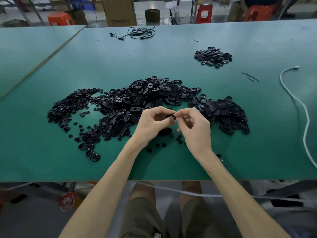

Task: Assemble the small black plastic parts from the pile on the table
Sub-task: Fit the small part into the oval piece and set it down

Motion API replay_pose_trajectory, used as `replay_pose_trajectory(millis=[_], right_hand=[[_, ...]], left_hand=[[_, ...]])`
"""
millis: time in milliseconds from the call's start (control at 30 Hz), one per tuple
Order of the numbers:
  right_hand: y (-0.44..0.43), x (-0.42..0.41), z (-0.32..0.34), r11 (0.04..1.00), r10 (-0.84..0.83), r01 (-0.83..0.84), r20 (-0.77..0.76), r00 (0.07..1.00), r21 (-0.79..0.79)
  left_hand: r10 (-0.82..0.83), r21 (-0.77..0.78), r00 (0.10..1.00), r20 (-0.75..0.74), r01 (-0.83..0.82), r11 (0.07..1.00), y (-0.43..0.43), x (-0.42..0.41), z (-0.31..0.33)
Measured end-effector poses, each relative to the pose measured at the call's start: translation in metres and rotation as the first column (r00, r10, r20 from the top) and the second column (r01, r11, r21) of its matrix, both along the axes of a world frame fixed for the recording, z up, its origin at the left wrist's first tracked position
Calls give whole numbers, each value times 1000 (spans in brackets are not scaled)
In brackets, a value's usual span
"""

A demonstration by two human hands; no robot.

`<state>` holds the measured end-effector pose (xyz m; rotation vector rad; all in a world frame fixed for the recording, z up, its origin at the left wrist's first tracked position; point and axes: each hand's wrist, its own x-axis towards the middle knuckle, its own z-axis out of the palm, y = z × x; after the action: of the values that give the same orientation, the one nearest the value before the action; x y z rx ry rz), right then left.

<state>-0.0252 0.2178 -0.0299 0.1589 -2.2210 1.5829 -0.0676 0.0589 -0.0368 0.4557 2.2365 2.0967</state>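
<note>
Both hands meet just above the green worktop (42, 160), near its front edge. The left hand (152, 124) curls its fingers round a small black part (170, 116). The right hand (193, 127) pinches the same part from the other side between thumb and forefinger. Each grip is narrow and holds that part, whose shape the fingers mostly hide. Just behind the hands lies the big pile (154, 95) of black oval shells, and it spreads to the right into a lower heap (223, 114). On the pile's left, touching it, is a wide scatter of small round discs (72, 107). A few loose discs (161, 145) lie on the worktop under and between the wrists. Two single ovals (92, 155) lie apart at the front left. Well back on the right sits a smaller far pile (213, 56) of black pieces. A black cable (137, 33) is coiled near the far edge. A white cable (301, 109) runs down the right side, with thin black strips (250, 76) near its upper end. Beyond the worktop a cardboard box (119, 11) and red stools (60, 18) stand on the floor.
</note>
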Motion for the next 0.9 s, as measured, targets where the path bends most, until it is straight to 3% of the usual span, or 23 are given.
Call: replay_pose_trajectory(millis=[633,800,900], right_hand=[[2,0,1,998,9,-8,22,1000,-55],[6,-3,-2,984,1,10,65,998,-175],[10,-7,-5,943,-90,119,107,990,-311]], left_hand=[[-28,40,1000,-10,29,999,1,-1,1],[-17,51,1000,-19,18,999,2,-2,0],[31,95,999,-11,-30,995,2,-3,0]])
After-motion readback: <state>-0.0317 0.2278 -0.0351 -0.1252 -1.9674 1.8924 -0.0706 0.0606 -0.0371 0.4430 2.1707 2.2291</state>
